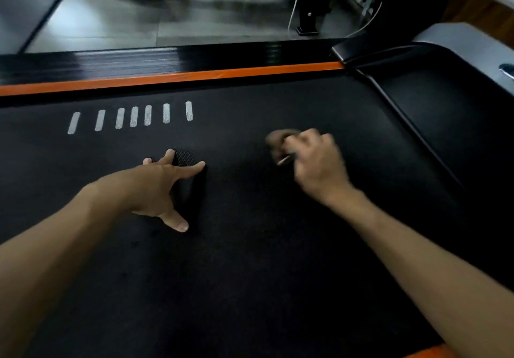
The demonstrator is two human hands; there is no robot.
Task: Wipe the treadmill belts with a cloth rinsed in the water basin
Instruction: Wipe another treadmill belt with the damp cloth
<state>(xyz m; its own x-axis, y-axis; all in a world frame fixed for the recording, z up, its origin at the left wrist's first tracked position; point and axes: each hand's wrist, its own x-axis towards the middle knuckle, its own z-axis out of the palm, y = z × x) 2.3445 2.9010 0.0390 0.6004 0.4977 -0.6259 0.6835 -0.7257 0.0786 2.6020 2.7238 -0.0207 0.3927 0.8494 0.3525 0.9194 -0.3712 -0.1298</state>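
Grey floor tiles (111,24) and a black machine upright (308,1) with pale cables lie beyond the near side rail, whose orange stripe (194,75) borders the treadmill belt (250,260); the belt fills most of my view, matte black, finely pebbled, flat, printed with a row of pale slanted bars (133,117); to the right rises a smooth glossy motor cover (445,102) with a grey edge. My left hand (158,188) rests fingers spread and straight on the belt, apparently bracing, holding nothing; my right hand (314,160) is curled tight around the cloth (281,140), a small brownish wad that shows only past the knuckles and is blurred, so its weave cannot be told; it sits at or just above the belt surface, well apart from the left hand. I judge the cloth soft, light and limp, probably damp, so it should be bunched in the fist with a pad left proud beneath the fingers, not pinched by a corner; the belt looks grippy rather than slick, and would drag on wet fabric; firm downward pressure seems safe on so stiff a surface. No water basin is in view.
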